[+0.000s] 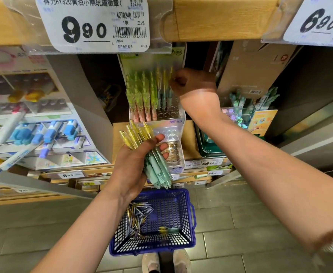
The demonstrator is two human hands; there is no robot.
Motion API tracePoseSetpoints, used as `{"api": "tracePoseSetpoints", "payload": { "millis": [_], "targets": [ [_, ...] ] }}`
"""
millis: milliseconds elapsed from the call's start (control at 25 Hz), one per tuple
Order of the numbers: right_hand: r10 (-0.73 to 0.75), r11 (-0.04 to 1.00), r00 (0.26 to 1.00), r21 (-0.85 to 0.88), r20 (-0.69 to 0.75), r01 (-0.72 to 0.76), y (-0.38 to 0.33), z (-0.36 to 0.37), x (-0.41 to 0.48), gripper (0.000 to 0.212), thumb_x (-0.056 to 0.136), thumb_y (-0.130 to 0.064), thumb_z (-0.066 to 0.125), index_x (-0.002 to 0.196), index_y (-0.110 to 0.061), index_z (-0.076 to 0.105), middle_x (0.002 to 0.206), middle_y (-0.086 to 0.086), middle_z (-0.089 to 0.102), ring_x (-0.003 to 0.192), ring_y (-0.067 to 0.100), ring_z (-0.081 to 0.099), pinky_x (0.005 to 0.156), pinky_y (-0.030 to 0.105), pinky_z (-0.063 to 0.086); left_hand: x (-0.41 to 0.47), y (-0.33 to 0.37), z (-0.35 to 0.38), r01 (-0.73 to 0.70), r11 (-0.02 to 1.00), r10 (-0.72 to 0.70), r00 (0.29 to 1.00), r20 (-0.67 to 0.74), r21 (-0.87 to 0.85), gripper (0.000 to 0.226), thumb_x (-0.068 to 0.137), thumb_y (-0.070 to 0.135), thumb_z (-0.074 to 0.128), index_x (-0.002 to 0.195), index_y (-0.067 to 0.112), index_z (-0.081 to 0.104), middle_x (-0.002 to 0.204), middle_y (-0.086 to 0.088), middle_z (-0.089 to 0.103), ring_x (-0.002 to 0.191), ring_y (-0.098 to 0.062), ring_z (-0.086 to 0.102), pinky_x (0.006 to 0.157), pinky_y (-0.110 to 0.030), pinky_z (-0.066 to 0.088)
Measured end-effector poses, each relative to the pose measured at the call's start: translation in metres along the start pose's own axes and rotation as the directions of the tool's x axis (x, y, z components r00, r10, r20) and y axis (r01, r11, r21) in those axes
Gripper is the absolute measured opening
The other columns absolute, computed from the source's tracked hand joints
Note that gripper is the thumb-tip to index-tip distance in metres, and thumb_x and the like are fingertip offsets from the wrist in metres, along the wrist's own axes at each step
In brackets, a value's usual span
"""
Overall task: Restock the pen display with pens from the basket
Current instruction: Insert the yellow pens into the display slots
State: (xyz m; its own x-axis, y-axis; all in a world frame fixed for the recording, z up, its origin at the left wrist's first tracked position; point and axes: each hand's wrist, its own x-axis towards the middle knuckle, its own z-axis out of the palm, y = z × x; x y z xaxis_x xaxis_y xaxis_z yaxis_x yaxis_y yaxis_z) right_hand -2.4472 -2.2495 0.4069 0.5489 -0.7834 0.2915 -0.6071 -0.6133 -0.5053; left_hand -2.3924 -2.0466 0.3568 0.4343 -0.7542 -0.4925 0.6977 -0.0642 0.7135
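A clear tiered pen display (176,120) stands on the wooden shelf at the middle. Its upper tier holds several green-capped pens (142,95) on the left and a few yellow-capped pens (164,89) to their right, with bare holes beside them. My right hand (193,83) is at the top of the rightmost yellow-capped pen, fingers pinched on it. My left hand (134,162) grips a bundle of yellow-and-teal pens (151,158) below the display. The blue basket (183,239) sits on the floor under my hands with several pens in it.
A marker display (43,125) stands to the left on the shelf. To the right are a cardboard box (256,67) and a small stand of pens (246,115). A shelf edge with price tags (92,22) hangs overhead. My shoes (165,261) are behind the basket.
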Motion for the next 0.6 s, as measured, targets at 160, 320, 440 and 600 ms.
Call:
{"api": "tracePoseSetpoints", "payload": {
  "millis": [160, 320, 440, 600],
  "targets": [
    [0.110, 0.984, 0.990, -0.149, 0.088, -0.096, -0.003, 0.001, 0.005, 0.028, 0.095, -0.034, 0.053, 0.094, -0.017, 0.075, 0.076, -0.001, 0.065, 0.068, 0.022, 0.056, 0.054, 0.022, 0.031, -0.001, 0.001, 0.002, -0.010, 1.000, 0.010, 1.000, 0.022, 0.011, 0.039, 0.085, 0.013, 0.077, 0.119, -0.004, 0.068, 0.109, -0.017, 0.075, 0.091, -0.024, 0.074, 0.074, -0.032, 0.059],
    [0.162, 0.973, 0.966, -0.194, 0.199, -0.123, -0.005, -0.005, -0.007, 0.036, 0.098, -0.042, 0.056, 0.091, -0.015, 0.078, 0.075, 0.001, 0.068, 0.068, 0.019, 0.064, 0.060, 0.018, 0.047, -0.001, 0.001, 0.005, -0.022, 1.000, 0.022, 1.000, -0.008, 0.017, 0.030, 0.091, 0.009, 0.072, 0.120, 0.001, 0.065, 0.104, -0.021, 0.073, 0.092, -0.028, 0.074, 0.076, -0.034, 0.060],
    [0.213, 0.908, 0.908, 0.270, 0.360, -0.320, -0.007, -0.014, -0.042, 0.033, 0.092, -0.046, 0.067, 0.084, -0.016, 0.079, 0.076, 0.000, 0.076, 0.070, 0.016, 0.073, 0.072, 0.034, 0.061, 0.000, 0.003, 0.009, -0.035, 0.999, 0.034, 0.999, 0.006, 0.030, 0.020, 0.092, 0.008, 0.071, 0.111, 0.004, 0.069, 0.099, -0.018, 0.075, 0.091, -0.027, 0.074, 0.076, -0.035, 0.061],
    [0.103, 0.648, 0.709, 0.494, 0.698, -0.580, -0.006, -0.020, -0.072, 0.021, 0.085, -0.036, 0.079, 0.095, -0.017, 0.079, 0.078, 0.001, 0.076, 0.068, 0.010, 0.068, 0.064, 0.021, 0.054, 0.001, 0.009, 0.014, -0.055, 0.993, 0.050, 0.997, 0.057, 0.105, 0.025, 0.090, 0.015, 0.074, 0.111, 0.001, 0.074, 0.105, -0.022, 0.075, 0.087, -0.026, 0.074, 0.078, -0.037, 0.062]
  ]
}}
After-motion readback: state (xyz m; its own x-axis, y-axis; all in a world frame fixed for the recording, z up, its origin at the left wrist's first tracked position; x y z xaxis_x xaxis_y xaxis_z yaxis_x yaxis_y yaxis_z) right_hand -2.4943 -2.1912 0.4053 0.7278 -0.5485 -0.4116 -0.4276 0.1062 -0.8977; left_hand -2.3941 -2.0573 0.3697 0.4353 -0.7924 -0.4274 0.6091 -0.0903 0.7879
